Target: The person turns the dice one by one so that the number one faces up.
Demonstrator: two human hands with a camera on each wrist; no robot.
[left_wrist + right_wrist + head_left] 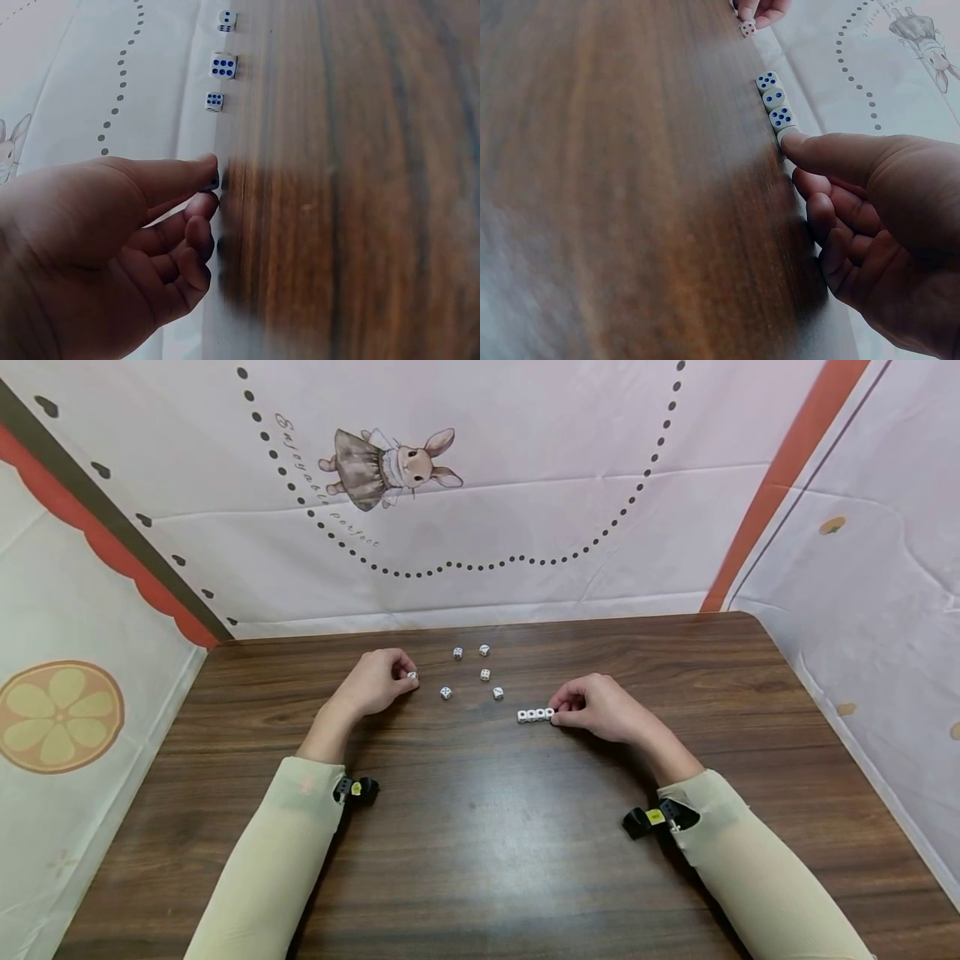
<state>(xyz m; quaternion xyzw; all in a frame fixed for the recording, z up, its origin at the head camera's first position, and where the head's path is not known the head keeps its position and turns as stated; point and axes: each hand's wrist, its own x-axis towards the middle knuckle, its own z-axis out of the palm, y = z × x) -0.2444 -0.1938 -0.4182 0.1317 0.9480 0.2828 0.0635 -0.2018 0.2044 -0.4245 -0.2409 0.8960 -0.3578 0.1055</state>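
Observation:
My left hand [372, 681] pinches a small white die [412, 676] between thumb and fingers at the left of the scattered dice. In the left wrist view only a sliver of that die shows between the fingertips. To the right, my right hand [602, 708] pinches the end die [550, 713] of a straight row of dice [532, 715]. Seen from the right wrist, the thumb covers most of this end die, and the other dice [781, 117] in the row stand face to face, with blue pips on their sides.
Several loose dice lie between the hands, among them one die [446, 692] near the left hand and another die [498, 693] near the row. The brown wooden table [465, 860] meets a printed cloth [525, 510] at its back edge.

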